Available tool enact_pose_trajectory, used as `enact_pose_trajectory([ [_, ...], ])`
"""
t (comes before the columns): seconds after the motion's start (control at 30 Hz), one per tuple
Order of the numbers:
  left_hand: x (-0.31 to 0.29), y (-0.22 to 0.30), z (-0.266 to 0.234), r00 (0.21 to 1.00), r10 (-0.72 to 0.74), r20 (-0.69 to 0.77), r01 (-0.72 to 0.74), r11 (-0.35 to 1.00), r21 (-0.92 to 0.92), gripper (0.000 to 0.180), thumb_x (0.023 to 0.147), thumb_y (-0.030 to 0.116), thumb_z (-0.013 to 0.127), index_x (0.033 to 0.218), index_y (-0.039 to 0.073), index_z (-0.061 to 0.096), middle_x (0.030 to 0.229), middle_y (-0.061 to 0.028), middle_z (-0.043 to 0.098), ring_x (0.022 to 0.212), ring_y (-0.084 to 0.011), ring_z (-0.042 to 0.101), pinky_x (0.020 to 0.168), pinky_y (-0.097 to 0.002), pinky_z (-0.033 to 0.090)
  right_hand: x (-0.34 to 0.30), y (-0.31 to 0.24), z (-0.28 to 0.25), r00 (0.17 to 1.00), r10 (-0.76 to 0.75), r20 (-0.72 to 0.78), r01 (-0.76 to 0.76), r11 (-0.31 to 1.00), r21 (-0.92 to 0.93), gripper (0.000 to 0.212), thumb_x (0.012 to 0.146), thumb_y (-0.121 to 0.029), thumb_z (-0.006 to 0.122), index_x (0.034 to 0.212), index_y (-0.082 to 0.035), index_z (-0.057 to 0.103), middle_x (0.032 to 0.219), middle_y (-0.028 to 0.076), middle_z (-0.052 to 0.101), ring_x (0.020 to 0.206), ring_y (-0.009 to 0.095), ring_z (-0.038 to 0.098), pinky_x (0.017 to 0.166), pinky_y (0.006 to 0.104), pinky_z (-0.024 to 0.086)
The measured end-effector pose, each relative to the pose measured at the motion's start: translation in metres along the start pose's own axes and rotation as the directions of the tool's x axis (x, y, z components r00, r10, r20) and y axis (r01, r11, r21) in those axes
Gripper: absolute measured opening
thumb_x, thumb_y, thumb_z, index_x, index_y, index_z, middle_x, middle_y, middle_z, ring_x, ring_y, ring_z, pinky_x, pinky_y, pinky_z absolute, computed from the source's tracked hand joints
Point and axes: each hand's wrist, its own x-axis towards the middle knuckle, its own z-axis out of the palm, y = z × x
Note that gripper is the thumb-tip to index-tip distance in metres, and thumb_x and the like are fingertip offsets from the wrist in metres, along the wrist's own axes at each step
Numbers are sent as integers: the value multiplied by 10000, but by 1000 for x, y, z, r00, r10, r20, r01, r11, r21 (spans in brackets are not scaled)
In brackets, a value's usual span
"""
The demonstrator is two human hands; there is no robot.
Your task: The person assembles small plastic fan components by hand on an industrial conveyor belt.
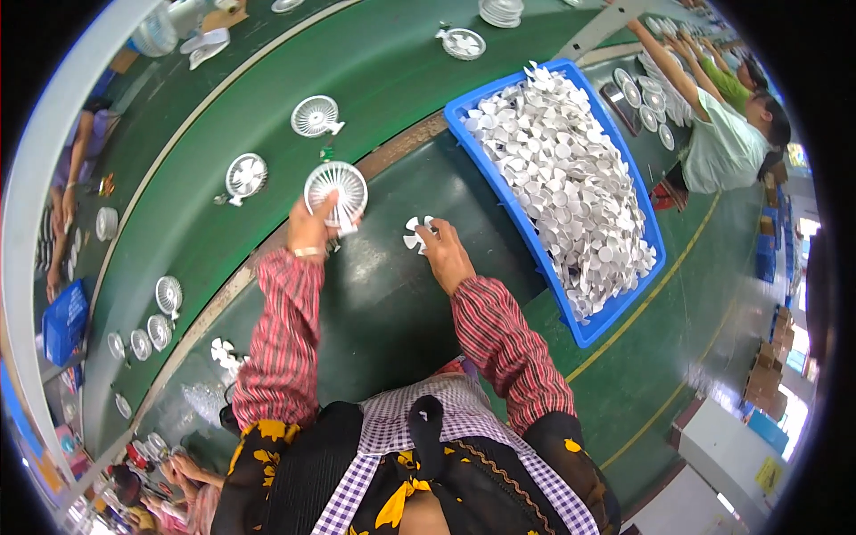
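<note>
Green conveyor (pixel 383 71) crossed the upper left. Near centre, the left hand (pixel 308 230)'s grip was closed around a white fan housing (pixel 344 185); the right hand (pixel 450 259) pinched a separate rotor (pixel 413 241), seemingly not yet fitted. More rotors (pixel 571 169) filled a blue bin (pixel 611 312), upper right.

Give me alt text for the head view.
A person's left grip holds a round white fan housing; the right grip touches a white fan blade. At right, a blue bin holds heaped white blades; beyond, a green belt carries fan parts.

Yel. floor line (pixel 681 256) runs on R, w/ cardbd boxes (pixel 764 379) beyond & boxy wht unit (pixel 727 446) lower R.
</note>
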Motion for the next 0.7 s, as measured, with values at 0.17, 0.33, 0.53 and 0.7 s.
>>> enact_pose_trajectory([
  [0.17,-97,-31,-33,988,-63,141,94,970,-225,368,921,227,490,1174,-29,414,1086,-155,562,965,-279,597,775,-463,542,7,4,13,990,112,91,-97,983,-158,330,767,-47,587,1093,-82,554,987,176,505,886,350,562,779,416,485],
  [0.33,-141,-38,-45,979,46,198,9,963,-270,416,921,287,488,1213,6,392,1137,-125,526,997,-249,579,824,-428,520,2,-69,-37,991,-75,-113,109,938,329,362,742,43,625,1083,-39,534,998,165,513,745,299,599,635,324,522],
  [0.53,-168,-35,-37,977,77,198,-37,980,-196,477,881,248,570,1243,18,361,1128,-90,517,982,-176,563,801,-343,525,-13,-142,-56,908,-419,-19,410,876,253,383,721,-1,644,1087,-20,533,1000,154,502,863,331,565,717,374,495],
  [0.7,-183,-23,-25,973,160,168,-164,986,9,482,846,165,622,1227,8,372,1052,-46,543,931,-103,548,704,-236,502,-21,-148,-51,877,-481,17,471,864,176,332,744,-39,601,1065,-19,519,960,132,496,871,311,545,742,404,472],
])
